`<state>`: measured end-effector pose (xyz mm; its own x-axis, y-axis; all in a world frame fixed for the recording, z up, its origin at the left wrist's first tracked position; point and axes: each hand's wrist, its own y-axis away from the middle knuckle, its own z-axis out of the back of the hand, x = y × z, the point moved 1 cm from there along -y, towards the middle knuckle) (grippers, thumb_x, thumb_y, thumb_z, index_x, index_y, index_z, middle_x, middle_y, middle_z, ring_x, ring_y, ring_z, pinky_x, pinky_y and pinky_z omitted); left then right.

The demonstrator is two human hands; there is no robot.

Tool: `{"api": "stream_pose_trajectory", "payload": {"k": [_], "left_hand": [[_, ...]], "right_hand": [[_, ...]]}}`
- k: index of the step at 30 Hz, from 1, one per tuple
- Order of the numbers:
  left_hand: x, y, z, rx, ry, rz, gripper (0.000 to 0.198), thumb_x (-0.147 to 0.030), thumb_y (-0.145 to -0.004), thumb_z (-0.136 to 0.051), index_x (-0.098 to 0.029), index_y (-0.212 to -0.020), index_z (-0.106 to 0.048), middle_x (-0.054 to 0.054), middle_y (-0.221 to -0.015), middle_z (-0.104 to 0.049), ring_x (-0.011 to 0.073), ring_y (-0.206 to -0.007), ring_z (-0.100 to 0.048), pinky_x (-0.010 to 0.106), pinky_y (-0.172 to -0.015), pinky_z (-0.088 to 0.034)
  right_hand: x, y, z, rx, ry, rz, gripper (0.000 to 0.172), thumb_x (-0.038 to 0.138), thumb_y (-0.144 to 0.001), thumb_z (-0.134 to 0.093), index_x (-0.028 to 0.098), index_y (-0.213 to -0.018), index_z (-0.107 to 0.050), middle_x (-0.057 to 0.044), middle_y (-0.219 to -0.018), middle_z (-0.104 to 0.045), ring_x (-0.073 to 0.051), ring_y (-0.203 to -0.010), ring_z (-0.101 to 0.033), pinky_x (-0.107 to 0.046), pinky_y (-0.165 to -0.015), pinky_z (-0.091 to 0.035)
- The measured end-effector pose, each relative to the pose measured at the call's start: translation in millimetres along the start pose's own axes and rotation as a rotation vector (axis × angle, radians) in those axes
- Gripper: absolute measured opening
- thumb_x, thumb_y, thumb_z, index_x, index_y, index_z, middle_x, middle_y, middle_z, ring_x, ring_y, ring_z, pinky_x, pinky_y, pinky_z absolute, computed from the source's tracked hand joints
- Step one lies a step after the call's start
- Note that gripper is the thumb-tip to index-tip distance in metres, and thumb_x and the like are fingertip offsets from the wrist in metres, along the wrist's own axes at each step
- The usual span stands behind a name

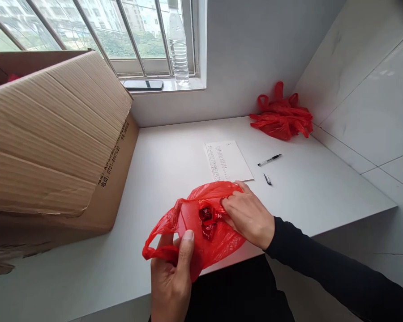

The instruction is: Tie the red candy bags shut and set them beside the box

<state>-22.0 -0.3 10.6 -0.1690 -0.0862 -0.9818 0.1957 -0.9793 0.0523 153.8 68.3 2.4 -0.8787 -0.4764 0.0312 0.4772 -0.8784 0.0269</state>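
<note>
A red plastic bag is held open at the white counter's near edge. Its rim is pinched by the left hand and gripped by the right hand's curled fingers. Red wrapped sweets are seen inside. A cardboard box stands to the left.

Pretty bright on my feed, soft daylight pouring in from the window top left, which looks a bit blown out. Shadows are faint, focus is sharp, and the edges bend with wide-angle distortion.
</note>
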Motion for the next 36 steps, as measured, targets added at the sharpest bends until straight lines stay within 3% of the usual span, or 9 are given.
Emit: {"api": "stream_pose_trajectory", "payload": {"k": [2,6,11,16,22,28,31,34,36], "left_hand": [[0,-1,0.4,-0.023,0.014,-0.002,0.027,-0.041,-0.088,-0.063,-0.022,-0.071,-0.054,-0.008,-0.052,-0.043,0.0089,-0.049,-0.04,0.02,-0.051,-0.04],[0,-3,0.2,-0.033,0.021,0.015,0.026,-0.039,-0.085,-0.066,-0.022,-0.069,-0.054,-0.008,-0.05,-0.039,0.0087,-0.046,-0.035,0.02,-0.046,-0.037],[-1,-4,1.7,-0.042,0.002,0.033,0.018,-0.042,-0.087,-0.064,-0.025,-0.089,-0.065,-0.008,-0.055,-0.042,0.0096,-0.05,-0.039,0.019,-0.051,-0.041],[-2,-3,1.5,-0.066,0.023,0.027,0.025,-0.042,-0.087,-0.063,-0.024,-0.104,-0.068,-0.008,-0.054,-0.042,0.0111,-0.05,-0.039,0.022,-0.051,-0.042],[-1,-3,0.9,-0.029,-0.001,0.022,0.027,-0.042,-0.087,-0.064,-0.023,-0.069,-0.058,-0.008,-0.048,-0.04,0.0104,-0.045,-0.035,0.024,-0.051,-0.042],[-3,-3,-0.7,-0.016,-0.023,0.007,0.021,-0.043,-0.09,-0.061,-0.023,-0.093,-0.065,-0.007,-0.054,-0.047,0.0114,-0.051,-0.042,0.023,-0.057,-0.045],[-3,-4,-2.3,-0.017,-0.009,0.013,0.025,-0.043,-0.09,-0.06,-0.023,-0.104,-0.066,-0.007,-0.053,-0.048,0.0114,-0.051,-0.044,0.022,-0.055,-0.043],[-1,-5,-1.7,-0.015,-0.002,0.022,0.021,-0.042,-0.089,-0.062,-0.023,-0.098,-0.066,-0.008,-0.049,-0.045,0.0104,-0.046,-0.041,0.022,-0.05,-0.04],[1,-5,-0.4,-0.003,-0.015,0.028,0.02,-0.042,-0.088,-0.063,-0.023,-0.084,-0.062,-0.008,-0.048,-0.043,0.0097,-0.045,-0.038,0.022,-0.048,-0.037]], "right_hand": [[3,-4,2,-0.037,-0.048,-0.007,0.006,0.017,-0.09,-0.059,0.019,-0.087,-0.063,-0.001,-0.067,-0.065,-0.02,-0.067,-0.061,-0.048,-0.11,-0.026],[9,-20,-7,-0.045,-0.097,0.079,0.026,0.009,-0.086,-0.056,0.021,-0.108,-0.062,0.004,-0.065,-0.066,-0.018,-0.063,-0.062,-0.044,-0.108,-0.031],[6,-23,-8,-0.079,-0.068,0.04,0.009,0.01,-0.086,-0.056,0.017,-0.089,-0.062,-0.001,-0.069,-0.066,-0.019,-0.065,-0.061,-0.043,-0.108,-0.031],[3,-6,9,-0.096,0.007,-0.012,0.019,0.0,-0.076,-0.054,0.018,-0.081,-0.059,0.001,-0.06,-0.059,-0.018,-0.061,-0.056,-0.048,-0.109,-0.026],[5,-5,-4,0.02,0.043,0.062,0.008,0.018,-0.084,-0.06,0.017,-0.076,-0.062,-0.002,-0.064,-0.062,-0.021,-0.067,-0.059,-0.051,-0.109,-0.027],[1,1,10,0.03,0.067,-0.038,0.011,0.012,-0.082,-0.061,0.018,-0.073,-0.062,-0.004,-0.066,-0.063,-0.023,-0.071,-0.06,-0.053,-0.111,-0.025],[4,2,12,-0.013,0.072,-0.06,0.006,0.013,-0.085,-0.061,0.017,-0.084,-0.065,-0.003,-0.065,-0.063,-0.024,-0.072,-0.061,-0.054,-0.111,-0.025],[12,-6,-3,-0.082,-0.026,0.012,0.019,0.032,-0.095,-0.057,0.015,-0.101,-0.066,-0.003,-0.069,-0.067,-0.023,-0.073,-0.063,-0.052,-0.112,-0.025],[16,-13,-16,-0.098,-0.065,0.011,0.032,0.041,-0.099,-0.05,0.014,-0.096,-0.066,-0.005,-0.071,-0.069,-0.023,-0.072,-0.064,-0.053,-0.113,-0.024]]}}
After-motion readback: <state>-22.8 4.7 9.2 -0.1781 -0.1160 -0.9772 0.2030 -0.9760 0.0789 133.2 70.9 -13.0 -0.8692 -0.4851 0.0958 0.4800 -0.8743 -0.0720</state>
